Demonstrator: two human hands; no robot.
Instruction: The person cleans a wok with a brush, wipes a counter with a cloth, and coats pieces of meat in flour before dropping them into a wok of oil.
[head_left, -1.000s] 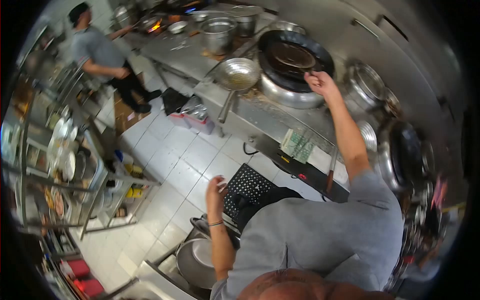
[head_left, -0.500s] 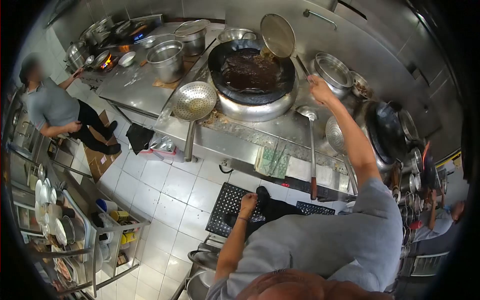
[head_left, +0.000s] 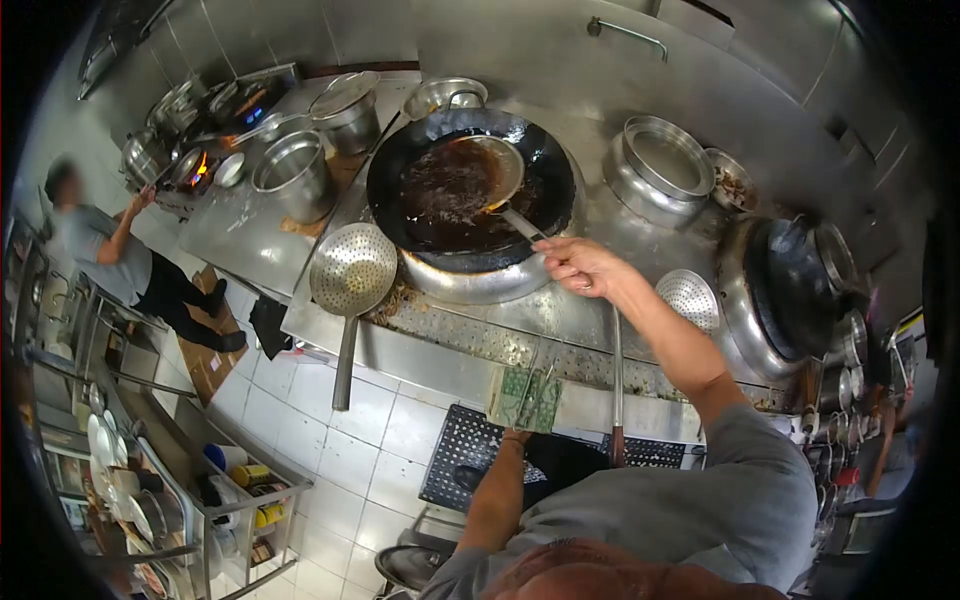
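While aslant, strainer handle (head_left: 522, 225) within fingers (head_left: 566, 268).

Round strainer (head_left: 507, 172) in a wide black wok (head_left: 393, 195) of dark liquid (head_left: 440, 192).
The strainer's metal-rimmed disc lies in the wok's right half, its basin looking brown against the liquid, its handle (head_left: 522, 226) slanting across the near rim; the wok, blackened and loop-handled at its far edge, sits on a rounded steel surround (head_left: 490, 284).

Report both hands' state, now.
Left hand: mostly hidden; open or closed cannot be told.
Right hand: closed, holding the strainer by its handle.
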